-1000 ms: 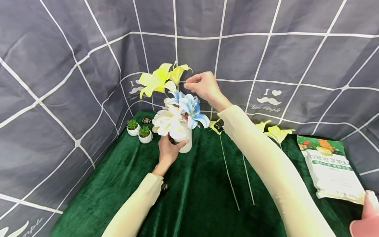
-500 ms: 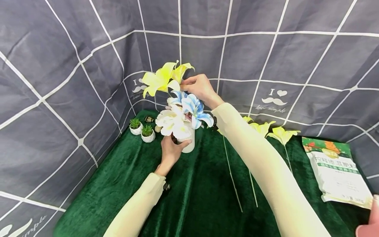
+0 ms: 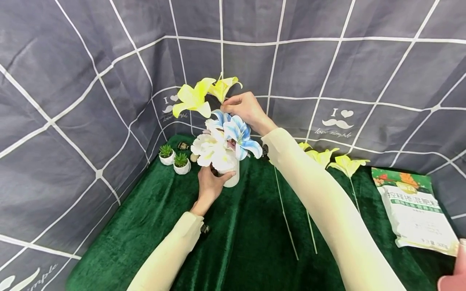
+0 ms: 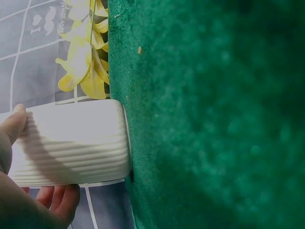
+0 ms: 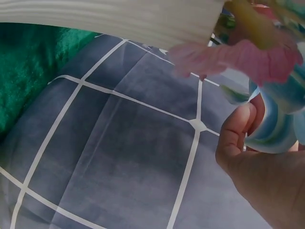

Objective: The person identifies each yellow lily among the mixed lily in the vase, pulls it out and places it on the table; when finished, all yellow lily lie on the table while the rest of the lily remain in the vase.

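A white ribbed vase (image 4: 76, 143) stands upright on the green cloth, and my left hand (image 3: 211, 184) grips it, thumb on one side and fingers on the other. White blossoms (image 3: 214, 151), blue lilies (image 3: 238, 135) and two yellow lilies rise from the vase. My right hand (image 3: 245, 108) pinches the stem of the right yellow lily (image 3: 223, 88) just below its bloom. The left yellow lily (image 3: 193, 97) leans outward beside it. In the right wrist view, blue petals partly hide the fingertips of my right hand (image 5: 257, 157), and a pink flower (image 5: 243, 59) hangs nearby.
Two small potted succulents (image 3: 181, 163) sit left of the vase, near a dark little ornament (image 3: 183, 146). Several yellow lilies (image 3: 347, 165) lie on the green cloth (image 3: 255, 234) to the right. Beyond them are a white-and-green bag (image 3: 415, 214) and a pink object (image 3: 455, 279). Grey checked fabric (image 3: 302, 68) stands behind.
My right hand has come left onto the right yellow lily's stem. That bloom has turned slightly right, away from the other yellow lily. My left hand keeps its grip on the vase.
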`<act>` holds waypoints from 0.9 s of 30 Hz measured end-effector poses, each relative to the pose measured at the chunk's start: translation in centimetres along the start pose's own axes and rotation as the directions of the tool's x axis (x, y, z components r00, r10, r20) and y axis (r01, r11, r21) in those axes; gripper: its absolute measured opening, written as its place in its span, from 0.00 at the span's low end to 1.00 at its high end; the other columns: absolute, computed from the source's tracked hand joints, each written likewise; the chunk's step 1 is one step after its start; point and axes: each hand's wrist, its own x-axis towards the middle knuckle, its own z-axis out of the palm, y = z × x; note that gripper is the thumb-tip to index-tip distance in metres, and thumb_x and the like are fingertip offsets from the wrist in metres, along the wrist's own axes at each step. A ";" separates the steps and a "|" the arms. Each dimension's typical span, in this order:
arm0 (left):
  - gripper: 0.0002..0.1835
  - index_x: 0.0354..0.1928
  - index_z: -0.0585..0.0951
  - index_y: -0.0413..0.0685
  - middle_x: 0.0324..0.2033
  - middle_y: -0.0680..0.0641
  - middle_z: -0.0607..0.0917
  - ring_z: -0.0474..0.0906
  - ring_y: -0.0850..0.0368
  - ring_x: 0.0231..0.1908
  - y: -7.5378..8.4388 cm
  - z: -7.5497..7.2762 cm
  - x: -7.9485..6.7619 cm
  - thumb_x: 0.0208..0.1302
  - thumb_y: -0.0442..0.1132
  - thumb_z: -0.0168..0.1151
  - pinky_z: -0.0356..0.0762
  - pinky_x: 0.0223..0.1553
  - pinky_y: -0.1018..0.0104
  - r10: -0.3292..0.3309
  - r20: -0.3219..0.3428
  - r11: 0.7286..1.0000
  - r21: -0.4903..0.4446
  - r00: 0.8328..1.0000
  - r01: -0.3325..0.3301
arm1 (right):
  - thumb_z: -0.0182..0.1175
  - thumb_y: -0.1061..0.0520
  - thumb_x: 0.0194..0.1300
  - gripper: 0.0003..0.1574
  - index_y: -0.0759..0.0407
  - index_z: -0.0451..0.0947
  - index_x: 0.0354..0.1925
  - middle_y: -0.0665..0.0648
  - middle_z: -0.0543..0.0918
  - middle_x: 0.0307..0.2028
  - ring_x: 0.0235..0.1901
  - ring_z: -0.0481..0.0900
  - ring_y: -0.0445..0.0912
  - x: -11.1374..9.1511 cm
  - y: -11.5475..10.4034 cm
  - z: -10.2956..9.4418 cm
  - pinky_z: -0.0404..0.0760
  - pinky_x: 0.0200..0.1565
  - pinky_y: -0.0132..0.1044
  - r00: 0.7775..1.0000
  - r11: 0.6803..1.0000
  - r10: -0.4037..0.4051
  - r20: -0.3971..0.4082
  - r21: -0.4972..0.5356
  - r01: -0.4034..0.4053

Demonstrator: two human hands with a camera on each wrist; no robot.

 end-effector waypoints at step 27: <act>0.42 0.64 0.73 0.47 0.56 0.43 0.82 0.81 0.46 0.57 0.2 -0.1 -0.1 0.48 0.48 0.83 0.81 0.57 0.49 0.025 -0.027 0.998 0.057 0.999 -0.023 | 0.65 0.61 0.68 0.05 0.64 0.84 0.37 0.60 0.89 0.32 0.29 0.84 0.41 -1.7 0.0 -1.0 0.85 0.38 0.30 0.966 0.974 -0.160 -0.201 0.128 0.188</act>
